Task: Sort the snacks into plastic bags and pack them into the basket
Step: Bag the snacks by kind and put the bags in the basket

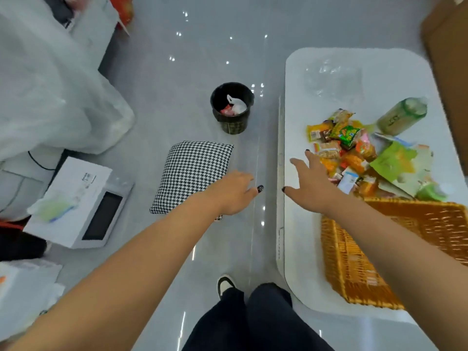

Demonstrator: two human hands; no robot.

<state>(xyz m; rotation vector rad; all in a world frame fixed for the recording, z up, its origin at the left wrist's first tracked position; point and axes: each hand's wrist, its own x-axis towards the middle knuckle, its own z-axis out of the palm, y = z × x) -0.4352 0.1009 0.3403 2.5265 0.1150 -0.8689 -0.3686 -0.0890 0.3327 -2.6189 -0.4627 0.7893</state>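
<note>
A heap of small colourful snack packets (347,150) lies on the white table (298,239). An orange wicker basket (359,262) stands at the table's near end, partly under my right forearm. Clear plastic bags (334,79) lie flat at the far end of the table. My right hand (311,183) hovers with fingers spread over the table's left edge, just left of the snack heap, holding nothing. Above the floor, left of the table, my left hand (235,193) is stretched forward with relaxed fingers, near the cushion, and it holds nothing.
A green bottle (402,115) lies beside the snacks. On the floor are a black bin (231,107), a houndstooth cushion (192,173), a white box with a device (83,203) and a big white plastic sack (50,92). My legs stand by the table's near corner.
</note>
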